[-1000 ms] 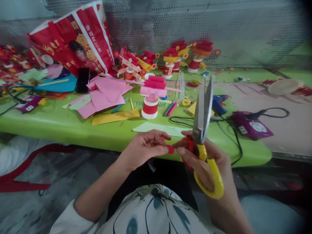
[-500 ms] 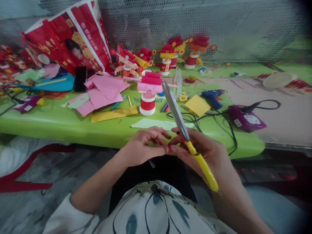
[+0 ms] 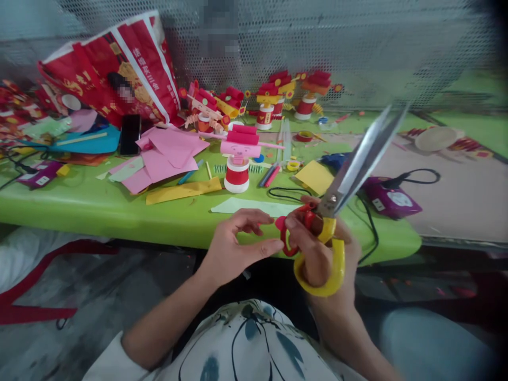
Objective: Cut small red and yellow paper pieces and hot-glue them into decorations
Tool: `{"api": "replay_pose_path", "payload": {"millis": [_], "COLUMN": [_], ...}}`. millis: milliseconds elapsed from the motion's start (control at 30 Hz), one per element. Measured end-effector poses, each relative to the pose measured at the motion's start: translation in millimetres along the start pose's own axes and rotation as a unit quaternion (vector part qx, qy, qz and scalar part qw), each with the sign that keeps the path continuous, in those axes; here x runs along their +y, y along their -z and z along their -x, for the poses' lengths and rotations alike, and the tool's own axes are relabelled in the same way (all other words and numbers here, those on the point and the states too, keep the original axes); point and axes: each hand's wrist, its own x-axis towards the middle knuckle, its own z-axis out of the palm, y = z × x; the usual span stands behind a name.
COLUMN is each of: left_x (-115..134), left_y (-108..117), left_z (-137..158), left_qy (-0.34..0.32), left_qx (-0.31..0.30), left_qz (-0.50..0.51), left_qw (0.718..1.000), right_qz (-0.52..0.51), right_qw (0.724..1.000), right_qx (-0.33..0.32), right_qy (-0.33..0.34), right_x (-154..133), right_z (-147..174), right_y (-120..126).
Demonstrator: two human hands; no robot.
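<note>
My right hand (image 3: 317, 254) grips yellow-handled scissors (image 3: 335, 198), their blades slightly parted and pointing up to the right. Beside its thumb is a red loop-shaped thing (image 3: 286, 244); I cannot tell if it is a second tool's handle. A small pinkish-red paper piece (image 3: 280, 223) shows at the fingertips of that hand. My left hand (image 3: 234, 243) is close by on the left, thumb and fingers apart; a tiny red spot shows near its fingertips. Behind the hands a paper figure (image 3: 237, 177) with a pink head and red-and-white cup body stands upright on the green table.
A pale green strip (image 3: 254, 205) lies near the table edge (image 3: 99, 217). Pink sheets (image 3: 169, 151), a phone (image 3: 130, 135) and a red bag (image 3: 115, 74) are left. A purple box (image 3: 391, 197) with a black cord stands right. Several similar figures (image 3: 265, 108) line the back.
The scissors have swung so their blades point up-right instead of up-left, and appear more parted. My hands have drawn apart slightly, and the left thumb and fingers have spread.
</note>
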Motion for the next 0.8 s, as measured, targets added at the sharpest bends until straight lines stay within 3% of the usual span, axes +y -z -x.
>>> {"api": "replay_pose_path", "payload": {"millis": [133,267,600,800], "left_x": [-18.0,-23.3,-19.8,-13.1], "left_y": [-28.5,-44.8,-48.4,-43.2], "left_z": [1.4,1.1,-4.1,-8.6], "left_qy": [-0.018,0.005,0.023,0.028], "left_qx": [0.084,0.124,0.172,0.175], "left_qz": [0.085,0.147,0.156,0.138], "left_qw": [0.993,0.981,0.972,0.974], "right_qz": [-0.027,-0.046,-0.079,-0.132], "right_qw": [0.997,0.995,0.992,0.989], "right_qx": [0.071,0.085,0.095,0.052], "right_qy": [0.000,0.000,-0.015,-0.038], "right_x": [6.5,10.0,13.3,20.2], "right_z": [4.0,6.0,6.6,8.4], "right_y": [-13.7,-23.2,-31.5,-27.9]}}
